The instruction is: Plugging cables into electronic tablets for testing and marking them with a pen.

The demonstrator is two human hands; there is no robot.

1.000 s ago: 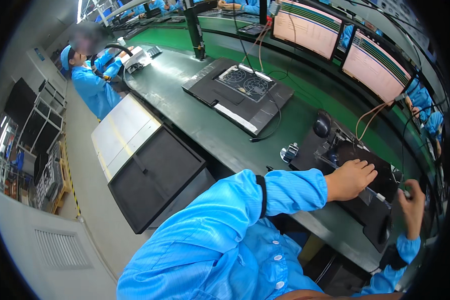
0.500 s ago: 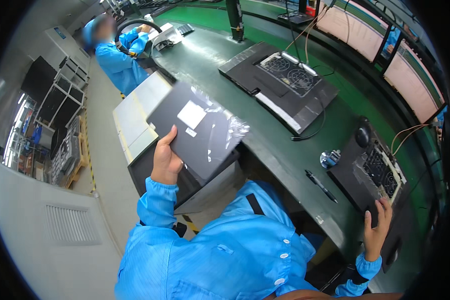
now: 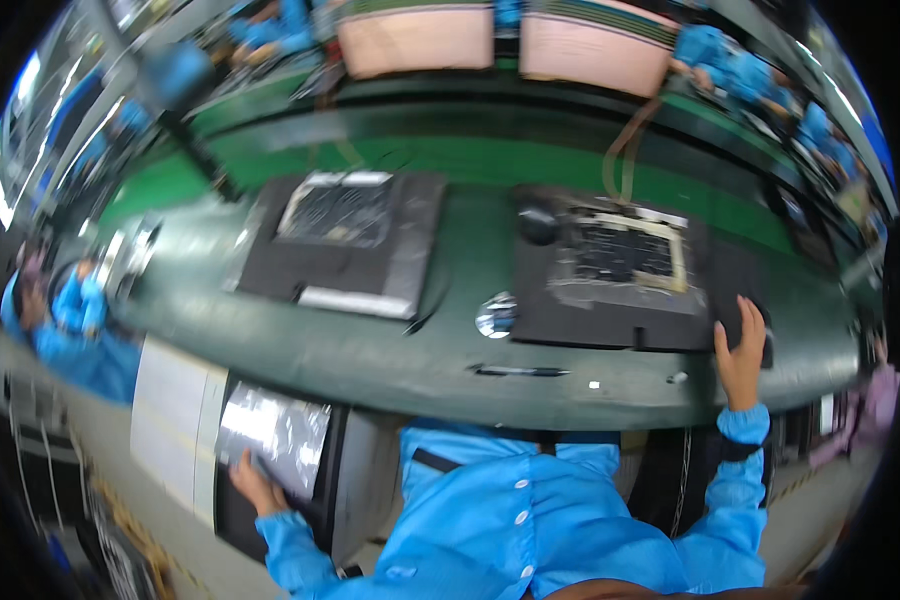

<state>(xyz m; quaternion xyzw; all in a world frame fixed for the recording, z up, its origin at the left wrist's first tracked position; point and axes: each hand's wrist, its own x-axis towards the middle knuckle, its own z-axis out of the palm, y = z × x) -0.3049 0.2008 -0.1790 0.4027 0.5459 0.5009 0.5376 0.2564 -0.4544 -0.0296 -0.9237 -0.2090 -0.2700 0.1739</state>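
Observation:
At the lower left, my left hand (image 3: pixel 257 487) grips the near left corner of a flat, grey, laptop-like panel (image 3: pixel 275 430) in shiny clear film. The panel is tilted over a dark open-topped box (image 3: pixel 332 530); motion blur hides its edges. My right hand (image 3: pixel 742 355) is open, fingers apart, at the right edge of a black pad (image 3: pixel 570 325) on the green bench, with nothing in it. Set in that pad is a dark board in a pale tape frame (image 3: pixel 625 250). A dark rounded object partly shows behind my right hand.
A second black pad (image 3: pixel 270 265) with a film-covered insert lies at the bench's left. A pen (image 3: pixel 520 372), a shiny round object (image 3: pixel 495 315) and a black mouse-like object (image 3: pixel 538 222) are around the right pad. White boards (image 3: pixel 175 400) flank the dark box. Co-workers sit beyond.
My view has swung right toward the bench. The grey panel in my left hand has moved lower over the dark box, its label no longer visible. My right hand stays by the right pad.

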